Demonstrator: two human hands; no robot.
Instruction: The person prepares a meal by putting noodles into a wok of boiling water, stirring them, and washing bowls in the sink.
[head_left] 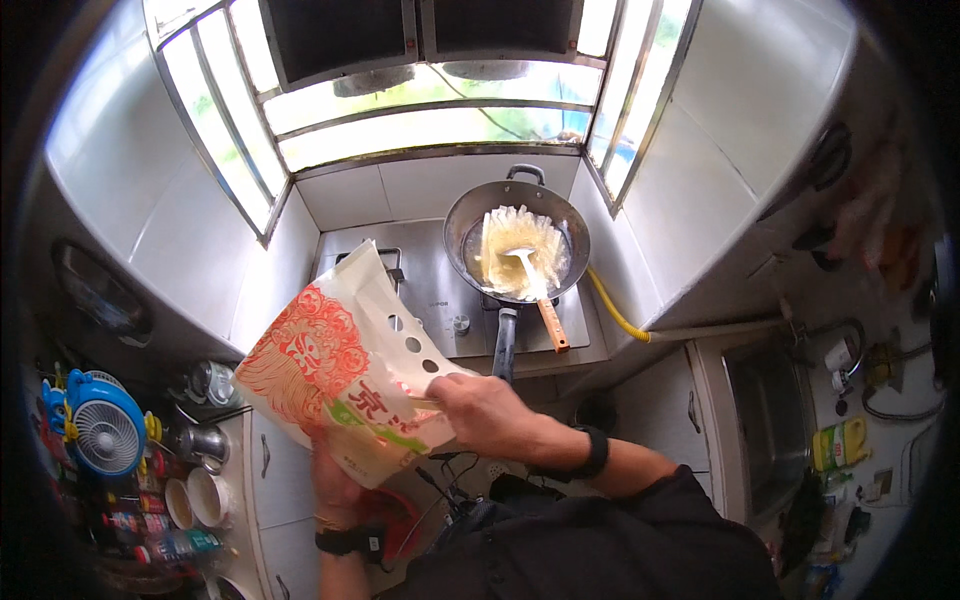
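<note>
My left hand [338,478] grips the lower edge of a large cream-coloured bag [350,360] with a red printed figure and a row of round holes along one side. My right hand [490,412] is closed at the bag's right edge, its fingertips partly hidden. The bag hangs tilted in front of the stove; what is inside cannot be seen. Beyond my right hand, a dark wok [462,262] sits on the right burner, holding a pile of pale strips [510,235]. A spatula [545,300] with an orange handle rests in the wok.
The steel gas stove [440,330] stands below a window. A yellow hose [615,308] runs on its right. At far right are a sink [765,430] and a yellow bottle [840,445]. A blue fan [105,425], white bowls [208,497] and several jars crowd the left counter.
</note>
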